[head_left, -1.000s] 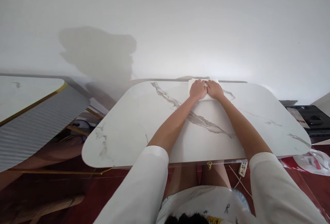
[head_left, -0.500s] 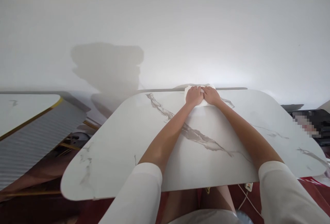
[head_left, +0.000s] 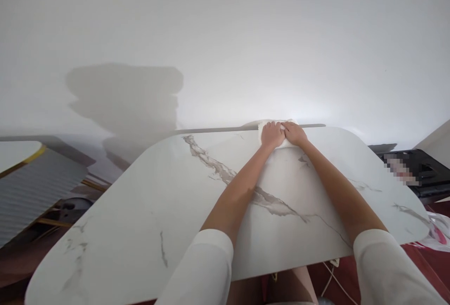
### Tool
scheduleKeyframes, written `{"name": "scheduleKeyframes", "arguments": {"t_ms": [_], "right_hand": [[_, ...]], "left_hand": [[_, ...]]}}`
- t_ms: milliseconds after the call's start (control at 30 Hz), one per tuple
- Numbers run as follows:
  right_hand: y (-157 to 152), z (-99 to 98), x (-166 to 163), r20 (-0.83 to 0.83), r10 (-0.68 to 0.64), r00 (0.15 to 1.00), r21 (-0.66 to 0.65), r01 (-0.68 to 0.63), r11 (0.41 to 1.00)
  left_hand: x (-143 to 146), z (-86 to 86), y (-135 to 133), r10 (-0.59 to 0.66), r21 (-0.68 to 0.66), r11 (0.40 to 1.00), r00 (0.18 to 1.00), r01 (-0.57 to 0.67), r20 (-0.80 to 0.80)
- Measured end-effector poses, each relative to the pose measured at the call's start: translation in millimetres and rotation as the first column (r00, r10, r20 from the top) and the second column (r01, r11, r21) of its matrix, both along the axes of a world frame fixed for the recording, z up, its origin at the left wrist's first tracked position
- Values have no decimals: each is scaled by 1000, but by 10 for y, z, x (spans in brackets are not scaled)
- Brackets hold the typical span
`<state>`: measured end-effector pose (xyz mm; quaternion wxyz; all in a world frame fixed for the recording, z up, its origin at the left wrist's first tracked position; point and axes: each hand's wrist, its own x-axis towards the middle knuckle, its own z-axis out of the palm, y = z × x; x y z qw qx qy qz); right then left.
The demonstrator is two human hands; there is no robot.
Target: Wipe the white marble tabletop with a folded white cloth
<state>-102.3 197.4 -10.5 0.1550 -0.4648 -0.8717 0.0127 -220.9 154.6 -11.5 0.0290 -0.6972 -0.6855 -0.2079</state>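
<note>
Both hands press a white cloth (head_left: pixel 291 144) against the far edge of a white marble-patterned table (head_left: pixel 140 202). My left hand (head_left: pixel 273 135) lies on the cloth's left part with its fingers curled toward the wall. Right beside it, my right hand (head_left: pixel 295 133) rests on the other part of the cloth, fingertips touching or nearly touching the left hand. The cloth looks thin and bunched, and much of it is hidden under the palms. My two arms reach straight out across the tabletop.
A pale wall (head_left: pixel 225 52) rises right behind the table. To the left stands another table with a gold edge (head_left: pixel 35 153). A black case-like object (head_left: pixel 431 170) is at the right, near a plastic bag (head_left: pixel 439 230). A white cable (head_left: pixel 328 279) hangs below the front edge.
Both hands have slid with the cloth a little to the right along the table's far edge. The view has turned to the right.
</note>
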Motion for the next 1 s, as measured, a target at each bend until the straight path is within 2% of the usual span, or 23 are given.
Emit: {"name": "scheduleKeyframes", "arguments": {"t_ms": [167,433,800,1000], "right_hand": [[-94,-61,20,7,-1,1000,47,1,999],[-380,-126,139,-38,23,999,52,-21,998],[-1032,-116,307,-10,41,999,65,-40,997],[-1468,-83,400,36,28,999,56,-30,998]], "left_hand": [[32,-3,-135,14,-4,1000,1000,-14,-3],[138,16,-525,9,-14,1000,1000,-9,6],[288,38,-1146,-7,-32,999,998,5,-56],[403,62,-1549,10,-70,998,1000,-11,-19]]}}
